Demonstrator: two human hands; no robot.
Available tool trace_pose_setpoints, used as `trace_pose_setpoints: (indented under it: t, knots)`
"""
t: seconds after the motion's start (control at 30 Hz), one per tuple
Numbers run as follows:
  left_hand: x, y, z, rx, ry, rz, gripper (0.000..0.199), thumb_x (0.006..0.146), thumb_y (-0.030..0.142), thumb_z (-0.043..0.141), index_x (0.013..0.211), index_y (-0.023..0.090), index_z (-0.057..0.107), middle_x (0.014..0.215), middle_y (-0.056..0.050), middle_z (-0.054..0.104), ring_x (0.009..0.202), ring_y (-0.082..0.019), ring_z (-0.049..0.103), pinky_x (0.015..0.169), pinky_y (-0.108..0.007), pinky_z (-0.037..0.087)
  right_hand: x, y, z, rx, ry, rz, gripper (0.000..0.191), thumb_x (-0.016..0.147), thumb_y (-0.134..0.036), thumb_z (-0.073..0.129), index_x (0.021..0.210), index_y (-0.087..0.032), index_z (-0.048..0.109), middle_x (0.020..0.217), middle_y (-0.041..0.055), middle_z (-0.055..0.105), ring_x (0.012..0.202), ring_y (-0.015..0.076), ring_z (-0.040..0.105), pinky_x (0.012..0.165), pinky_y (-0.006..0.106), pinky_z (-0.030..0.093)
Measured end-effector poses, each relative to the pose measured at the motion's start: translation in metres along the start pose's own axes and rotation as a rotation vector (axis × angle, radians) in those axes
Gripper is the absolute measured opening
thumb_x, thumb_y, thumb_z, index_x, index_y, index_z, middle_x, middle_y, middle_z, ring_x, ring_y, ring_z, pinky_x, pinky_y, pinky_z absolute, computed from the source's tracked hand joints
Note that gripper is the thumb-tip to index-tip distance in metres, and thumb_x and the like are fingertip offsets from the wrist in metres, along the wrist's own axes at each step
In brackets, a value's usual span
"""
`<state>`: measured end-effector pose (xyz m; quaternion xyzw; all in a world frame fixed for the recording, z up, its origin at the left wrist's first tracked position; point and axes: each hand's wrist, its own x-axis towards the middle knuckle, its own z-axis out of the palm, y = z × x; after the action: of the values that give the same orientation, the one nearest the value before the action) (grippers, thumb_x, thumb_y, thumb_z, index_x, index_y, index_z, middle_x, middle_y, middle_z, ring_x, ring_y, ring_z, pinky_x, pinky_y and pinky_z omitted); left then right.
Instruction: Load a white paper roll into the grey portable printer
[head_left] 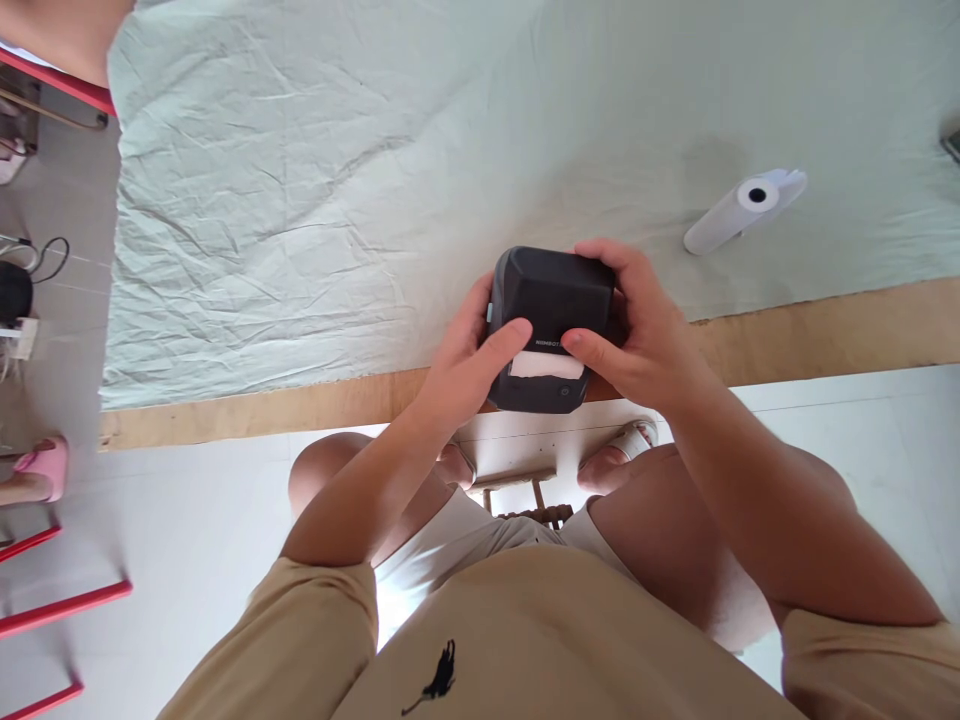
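Note:
Between my two hands I hold a black label printer (pixel 559 290) above the front edge of the table. A short strip of white paper (pixel 546 366) sticks out of its slot, and a small power button shows below the strip. My left hand (pixel 480 345) is closed on the printer's left side, thumb resting on top near the slot. On the opposite side my right hand (pixel 637 320) grips it, its thumb beside the white lettering. Most of the fingers are hidden behind the casing. To the right, a white paper roll (pixel 721 220) with a dark core stands on the cloth.
A wrinkled pale green cloth (pixel 337 200) covers the table, leaving a wooden front edge (pixel 825 335) bare. At the upper left is part of another person's arm (pixel 67 30). Red metal legs (pixel 67 608) and a pink slipper (pixel 46 468) are on the floor at left.

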<state>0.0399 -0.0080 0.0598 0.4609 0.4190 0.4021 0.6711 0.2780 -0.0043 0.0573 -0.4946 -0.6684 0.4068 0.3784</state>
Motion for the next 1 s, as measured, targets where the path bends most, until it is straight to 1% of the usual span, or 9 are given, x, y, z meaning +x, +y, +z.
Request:
trace_pose_setpoints:
  t: [0.1,0.17,0.3,0.4,0.53,0.67,0.77,0.9,1.0]
  knots:
    - [0.002,-0.001,0.003,-0.021,0.0,0.118,0.07,0.108,0.086,0.073,0.16,0.038,0.071,0.177,-0.004,0.074,0.176,-0.041,0.063,0.146,-0.058,0.058,0.001,0.007,-0.002,-0.004,-0.023,-0.074,0.075,0.108,-0.067,0.075,0.174,-0.038,0.054,0.173,0.0106,0.067,0.152,0.0384,0.072,0.121,0.059,0.073]
    - [0.003,-0.003,0.004,-0.045,0.017,0.149,0.065,0.113,0.086,0.065,0.159,0.041,0.071,0.181,-0.001,0.071,0.182,-0.037,0.057,0.15,-0.056,0.053,0.002,0.012,-0.002,-0.013,-0.039,-0.12,0.081,0.108,-0.072,0.073,0.177,-0.038,0.051,0.175,0.0102,0.066,0.156,0.0393,0.07,0.121,0.06,0.073]
    - [0.004,-0.004,0.004,-0.156,0.044,0.078,0.052,0.115,0.078,0.069,0.147,0.038,0.077,0.163,-0.001,0.083,0.171,-0.037,0.069,0.133,-0.052,0.069,0.004,0.018,-0.001,-0.034,-0.053,-0.195,0.09,0.104,-0.073,0.076,0.181,-0.039,0.045,0.16,0.011,0.075,0.128,0.0367,0.081,0.104,0.061,0.078]
    - [0.005,-0.002,0.005,-0.141,0.129,-0.008,0.06,0.113,0.086,0.065,0.131,0.031,0.081,0.139,-0.007,0.091,0.155,-0.041,0.081,0.115,-0.055,0.079,0.002,0.019,0.001,-0.015,-0.066,-0.199,0.098,0.099,-0.067,0.084,0.184,-0.04,0.042,0.155,0.0109,0.077,0.112,0.0338,0.084,0.093,0.059,0.079]
    - [0.005,0.001,0.006,-0.128,0.223,-0.052,0.062,0.11,0.087,0.069,0.109,0.026,0.08,0.109,-0.007,0.091,0.134,-0.04,0.09,0.098,-0.054,0.082,0.0,0.015,0.001,-0.003,-0.059,-0.19,0.097,0.096,-0.061,0.091,0.181,-0.044,0.046,0.166,0.0123,0.074,0.117,0.0351,0.085,0.096,0.059,0.08]
    - [0.009,0.003,0.008,-0.162,0.253,-0.039,0.055,0.111,0.078,0.074,0.092,0.026,0.074,0.089,-0.003,0.085,0.121,-0.035,0.093,0.096,-0.05,0.082,0.003,0.012,0.0,-0.034,-0.001,-0.249,0.089,0.095,-0.06,0.092,0.174,-0.042,0.055,0.176,0.0124,0.069,0.139,0.0402,0.081,0.106,0.063,0.079]
    - [0.012,0.005,0.013,-0.212,0.232,-0.076,0.054,0.112,0.076,0.072,0.094,0.026,0.076,0.094,-0.004,0.088,0.129,-0.037,0.092,0.104,-0.053,0.082,0.007,0.014,-0.001,-0.087,0.009,-0.272,0.087,0.095,-0.06,0.09,0.173,-0.041,0.057,0.17,0.0114,0.072,0.145,0.0413,0.078,0.108,0.065,0.078]
    - [0.013,0.008,0.018,-0.2,0.219,-0.096,0.067,0.111,0.09,0.063,0.106,0.026,0.082,0.109,-0.006,0.094,0.14,-0.041,0.089,0.106,-0.056,0.081,0.008,0.017,-0.005,-0.161,0.119,-0.319,0.084,0.092,-0.064,0.093,0.167,-0.038,0.067,0.163,0.0149,0.072,0.145,0.0431,0.075,0.109,0.066,0.076]
    - [0.011,0.006,0.018,-0.184,0.192,-0.069,0.07,0.108,0.094,0.063,0.114,0.028,0.084,0.12,-0.007,0.094,0.145,-0.041,0.087,0.103,-0.055,0.081,0.004,0.016,-0.004,-0.196,0.261,-0.313,0.077,0.093,-0.079,0.091,0.156,-0.038,0.074,0.123,0.011,0.078,0.116,0.0375,0.081,0.094,0.06,0.076]
